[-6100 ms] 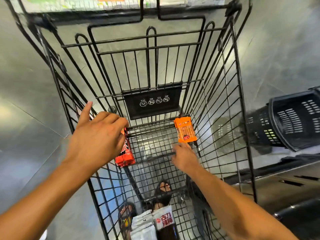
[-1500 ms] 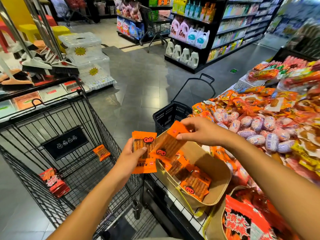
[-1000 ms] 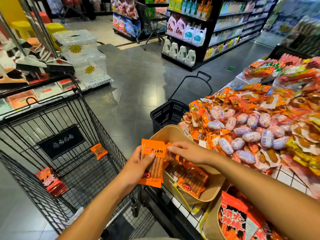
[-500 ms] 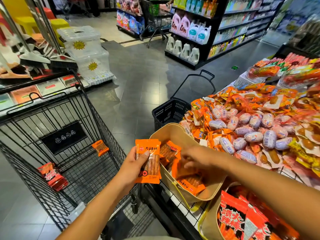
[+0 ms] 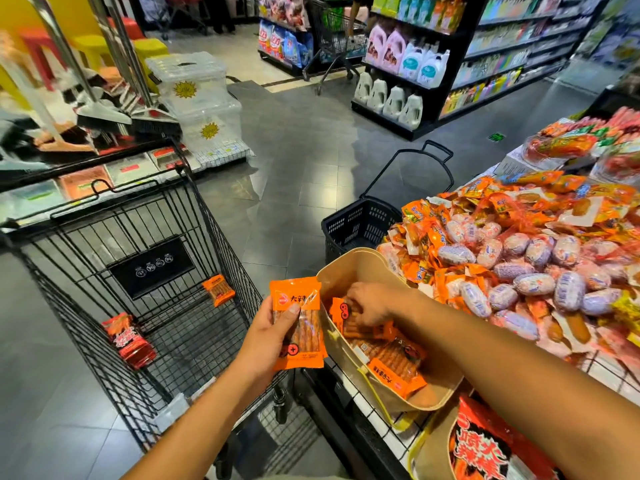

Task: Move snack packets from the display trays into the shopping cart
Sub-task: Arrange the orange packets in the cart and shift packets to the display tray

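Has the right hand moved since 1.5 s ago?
Yes. The right hand has dropped from above the far rim of the beige tray down inside it, fingers now on the orange packets lying there.

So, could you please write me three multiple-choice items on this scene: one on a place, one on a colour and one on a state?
1. Where is the right hand?
A. on a phone
B. in the tray
C. in a pocket

2. What colour is the packet in the left hand?
A. green
B. blue
C. orange

3. What is the left hand doing?
A. gripping the packet
B. lying open and empty
C. making a fist round nothing

Answers:
1. B, as the right hand reaches down inside the tray's rim.
2. C, as the wrapper is plainly orange.
3. A, as the thumb and fingers curl round the packet.
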The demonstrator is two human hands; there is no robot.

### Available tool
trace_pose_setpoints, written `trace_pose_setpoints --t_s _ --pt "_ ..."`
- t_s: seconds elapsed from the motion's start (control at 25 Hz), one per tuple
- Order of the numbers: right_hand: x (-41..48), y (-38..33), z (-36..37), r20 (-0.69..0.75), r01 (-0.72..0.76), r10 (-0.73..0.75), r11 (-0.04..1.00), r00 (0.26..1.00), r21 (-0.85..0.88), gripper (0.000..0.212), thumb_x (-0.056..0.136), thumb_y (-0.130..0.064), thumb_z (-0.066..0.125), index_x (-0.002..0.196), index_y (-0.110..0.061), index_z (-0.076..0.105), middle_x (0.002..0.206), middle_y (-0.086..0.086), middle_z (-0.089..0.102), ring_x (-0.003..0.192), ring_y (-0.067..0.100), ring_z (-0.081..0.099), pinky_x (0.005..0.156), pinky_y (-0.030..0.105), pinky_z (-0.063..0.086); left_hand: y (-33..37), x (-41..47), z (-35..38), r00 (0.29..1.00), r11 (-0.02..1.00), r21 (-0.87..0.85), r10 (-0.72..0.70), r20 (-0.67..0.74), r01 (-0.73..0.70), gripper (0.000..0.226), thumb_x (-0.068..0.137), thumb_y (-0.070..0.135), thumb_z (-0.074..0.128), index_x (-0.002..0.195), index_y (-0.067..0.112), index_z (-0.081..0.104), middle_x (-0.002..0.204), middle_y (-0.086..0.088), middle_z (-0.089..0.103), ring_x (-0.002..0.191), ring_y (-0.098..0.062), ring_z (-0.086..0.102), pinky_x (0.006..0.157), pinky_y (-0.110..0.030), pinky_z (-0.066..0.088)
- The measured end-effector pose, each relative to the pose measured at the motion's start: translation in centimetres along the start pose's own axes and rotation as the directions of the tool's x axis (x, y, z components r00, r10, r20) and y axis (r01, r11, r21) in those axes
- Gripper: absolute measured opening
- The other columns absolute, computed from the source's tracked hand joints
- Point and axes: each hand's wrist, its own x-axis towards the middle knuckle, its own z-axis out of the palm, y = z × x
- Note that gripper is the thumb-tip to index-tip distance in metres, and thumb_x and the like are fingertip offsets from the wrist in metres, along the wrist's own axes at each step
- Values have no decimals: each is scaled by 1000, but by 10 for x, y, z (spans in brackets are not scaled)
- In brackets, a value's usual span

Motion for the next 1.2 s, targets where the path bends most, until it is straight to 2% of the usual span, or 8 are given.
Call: trace_pose_setpoints --t_s 0.12,0.28,0.44,0.56,0.8,0.92,1.08,1.2 --pt "-7 9 1 22 -21 23 997 999 -75 72 72 -48 79 133 -23 49 123 2 56 114 24 56 93 40 51 -2 1 -9 1000 1000 -4 11 -12 -11 29 101 24 60 128 13 57 115 -16 74 95 -33 75 68 -41 62" --pt "-20 12 0 -8 -16 14 982 1000 -189 71 72 -56 79 129 -22 53 121 2 55 112 23 50 93 38 46 1 5 -20 1000 999 38 16 -10 -15 24 102 22 59 125 14 58 112 -14 76 90 -29 76 66 -37 62" --pt "-32 11 1 -33 -21 23 998 999 64 41 81 -39 78 109 -23 53 103 -1 63 95 22 58 82 38 51 5 16 -34 1000 999 43 -18 -18 19 25 101 28 61 124 17 59 115 -15 74 95 -34 75 76 -51 62" --pt "-54 7 -27 -121 -30 51 986 991 166 26 92 -33 69 112 -21 57 105 -2 63 98 22 60 81 33 48 13 21 -46 1000 999 31 -28 -6 28 27 101 30 62 124 17 59 116 -16 74 98 -37 74 83 -58 59" --pt "-76 -46 -102 -360 123 114 809 926 574 43 96 -38 64 134 -28 48 125 -7 62 116 13 59 100 37 47 34 34 -91 1000 999 53 6 -30 -4 14 101 29 63 115 29 65 116 -13 74 106 -38 71 97 -68 52" --pt "-32 -118 -111 -353 200 44 755 935 624 51 90 -37 67 135 -27 46 126 -6 61 118 11 58 104 36 46 48 36 -120 995 1000 -12 -3 -104 2 16 103 25 60 119 22 62 117 -15 74 107 -37 71 96 -63 54" --pt "48 -215 -97 -253 175 9 701 967 691 53 78 -45 62 125 -22 51 119 1 62 111 16 60 102 45 48 60 34 -176 984 1000 20 27 -176 -24 20 104 23 59 124 20 60 115 -11 75 108 -33 72 98 -54 55" --pt "86 -269 -98 -227 181 -4 615 974 767 34 90 -33 65 119 -25 50 108 -9 59 106 5 57 100 24 46 64 30 -226 971 1000 26 -1 -240 7 23 105 25 58 127 20 59 111 -7 77 100 -29 74 96 -53 57"
